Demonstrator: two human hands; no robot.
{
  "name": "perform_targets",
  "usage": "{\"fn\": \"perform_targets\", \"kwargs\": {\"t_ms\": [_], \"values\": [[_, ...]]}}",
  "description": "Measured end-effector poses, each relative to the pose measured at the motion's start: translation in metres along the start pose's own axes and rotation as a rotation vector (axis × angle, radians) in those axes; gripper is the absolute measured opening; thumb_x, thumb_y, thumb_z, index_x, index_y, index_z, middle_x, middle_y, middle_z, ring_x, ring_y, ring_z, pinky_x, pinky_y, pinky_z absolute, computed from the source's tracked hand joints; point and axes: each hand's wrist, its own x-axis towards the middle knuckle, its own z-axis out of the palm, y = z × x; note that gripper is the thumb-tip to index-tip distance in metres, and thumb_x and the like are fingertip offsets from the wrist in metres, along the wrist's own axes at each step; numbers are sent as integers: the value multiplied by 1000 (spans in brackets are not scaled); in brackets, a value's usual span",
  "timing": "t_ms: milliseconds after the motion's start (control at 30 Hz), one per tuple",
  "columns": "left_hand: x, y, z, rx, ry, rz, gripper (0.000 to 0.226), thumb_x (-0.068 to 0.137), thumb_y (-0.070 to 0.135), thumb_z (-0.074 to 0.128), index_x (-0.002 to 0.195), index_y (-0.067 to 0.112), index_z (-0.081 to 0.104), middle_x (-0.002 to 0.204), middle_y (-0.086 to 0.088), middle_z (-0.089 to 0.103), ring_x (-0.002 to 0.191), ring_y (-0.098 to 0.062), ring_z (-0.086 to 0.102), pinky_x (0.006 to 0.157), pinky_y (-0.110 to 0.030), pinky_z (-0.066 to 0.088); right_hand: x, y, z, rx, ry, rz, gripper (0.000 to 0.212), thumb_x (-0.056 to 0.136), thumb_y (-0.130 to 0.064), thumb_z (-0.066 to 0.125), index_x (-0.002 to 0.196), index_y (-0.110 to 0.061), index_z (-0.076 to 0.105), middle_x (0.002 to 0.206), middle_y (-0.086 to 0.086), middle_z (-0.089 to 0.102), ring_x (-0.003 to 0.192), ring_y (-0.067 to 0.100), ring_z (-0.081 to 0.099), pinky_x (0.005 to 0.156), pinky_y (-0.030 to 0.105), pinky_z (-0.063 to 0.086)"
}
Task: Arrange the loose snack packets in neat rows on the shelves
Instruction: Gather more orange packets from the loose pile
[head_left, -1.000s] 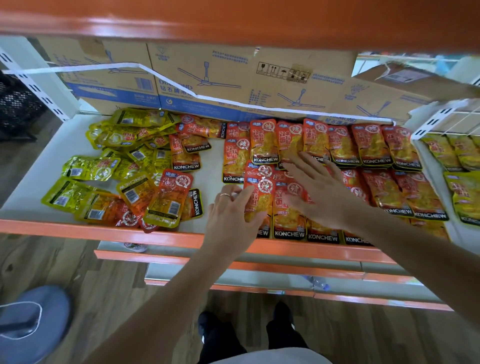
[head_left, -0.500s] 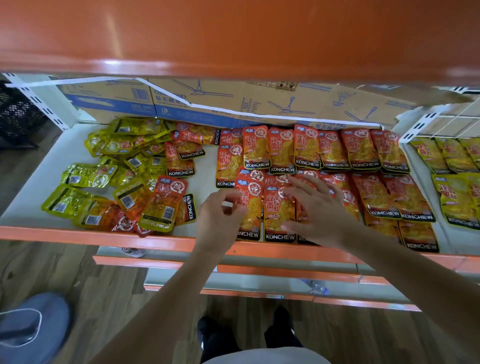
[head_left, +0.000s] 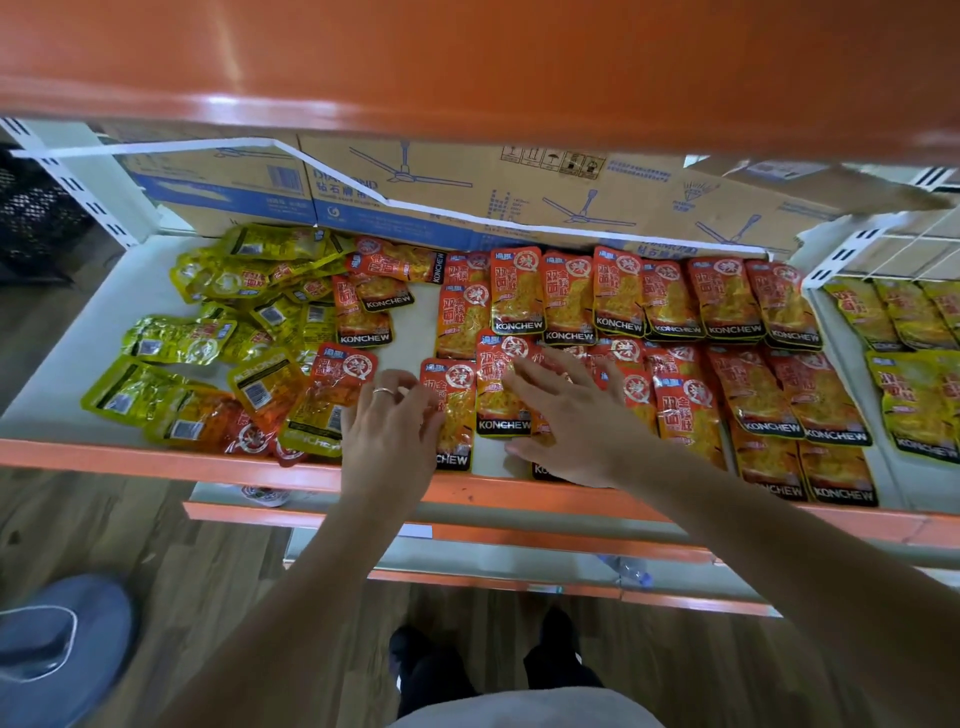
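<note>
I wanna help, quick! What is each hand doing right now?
Left grip: fingers curled at the edge of a front-row orange packet; cannot tell if it pinches.
Right grip: open, fingers spread flat on the middle orange packets.

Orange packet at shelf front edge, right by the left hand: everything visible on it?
The orange packet is a glossy, plastic-looking pouch: round red-and-white seal on top, yellow centre, black band reading CHEW, rest hidden. It lies flat, face up, at the shelf front. The left hand's curled fingers cover its left edge; a neighbouring packet lies against its right side.
</note>
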Motion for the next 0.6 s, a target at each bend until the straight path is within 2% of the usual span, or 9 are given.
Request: {"fn": "perform_targets", "kwargs": {"t_ms": [67,167,267,333,400,500,600], "values": [[0,-1,2,3,27,50,11,88,16,74,98,14,71,111,-6,62,102,-32,61,83,-45,39,-3,-1,1,-5,31,-4,71,95,-66,41,156,-38,18,164,-13,10,151,18,-3,117,62,-3],[4,-5,4,-9,-19,72,10,91,15,70,101,16,70,111,-4,63,100,-30,62,84,-44,42,-10,-3,3,5,30,-16,64,95,-65,39,153,-41,24,162,-15,16,150,17,1,117,58,-2],[4,-3,3,26,-3,134,13,90,17,69,103,16,71,112,-4,64,98,-31,64,83,-44,45,-19,-4,8,64,108,-18,60,96,-62,23,151,-38,29,158,-13,26,146,17,12,114,53,8],[3,4,0,35,17,205,27,89,29,64,112,16,69,121,-5,65,106,-30,64,87,-44,48,-19,-2,8,126,204,13,66,92,-58,13,151,-35,32,154,-11,34,142,18,19,112,51,14],[2,13,0,58,-54,311,42,90,42,55,125,22,65,136,-3,60,122,-27,57,97,-45,47,-15,3,4,149,219,62,69,90,-58,12,151,-33,34,155,-9,33,143,18,19,112,51,14],[0,17,7,74,-187,425,50,93,51,42,134,28,59,146,3,54,137,-22,47,110,-45,38,-9,7,3,123,160,80,66,91,-54,22,152,-33,33,160,-10,26,148,16,14,115,53,11],[-3,11,10,26,-206,419,50,94,49,41,134,29,60,143,5,57,138,-19,47,112,-42,36,2,10,-3,93,156,59,60,95,-52,28,152,-32,33,163,-9,21,150,16,10,117,56,9]]}}
